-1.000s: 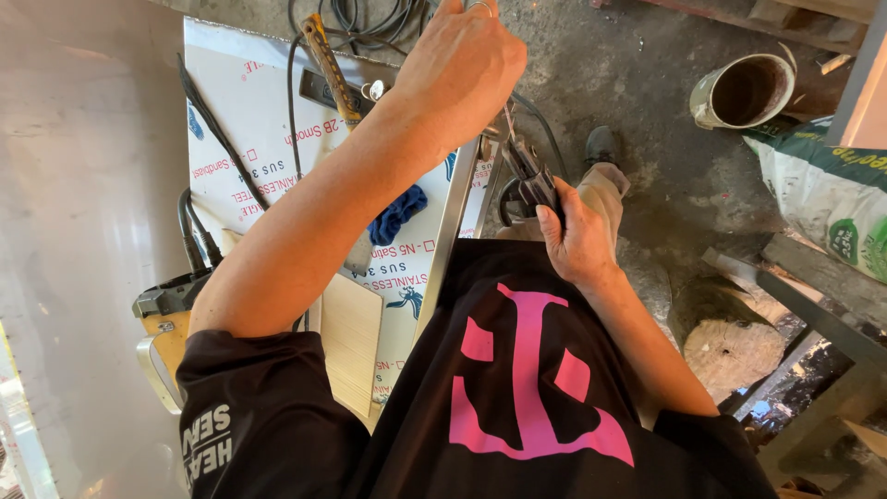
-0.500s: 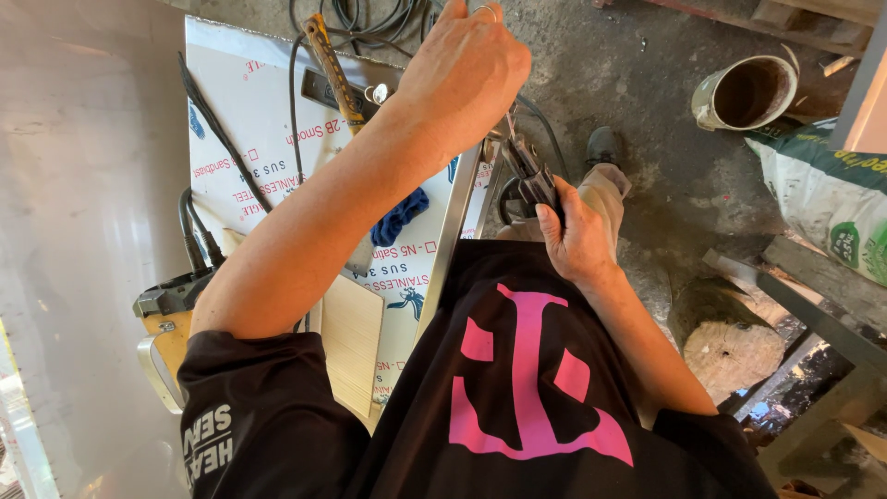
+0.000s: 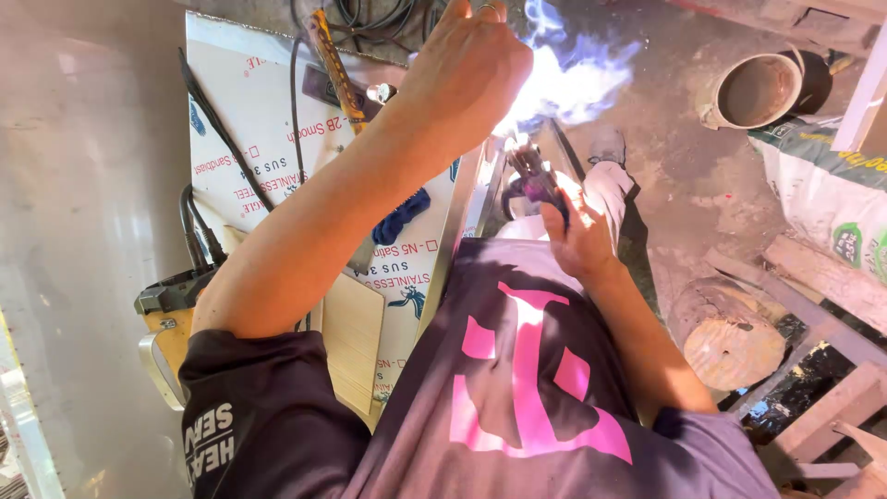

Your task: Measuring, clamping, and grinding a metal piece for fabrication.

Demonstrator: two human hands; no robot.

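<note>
white-blue glare (image 3: 564, 83); black shirt (image 3: 517, 407) with pink emblem; white protective-filmed steel sheet (image 3: 249, 111) with blue-and-red print; grey bucket (image 3: 753, 88).

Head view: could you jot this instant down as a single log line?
left hand raised by the white-blue flash | right hand gripping dark welding torch | film-covered stainless steel sheet at left
</note>
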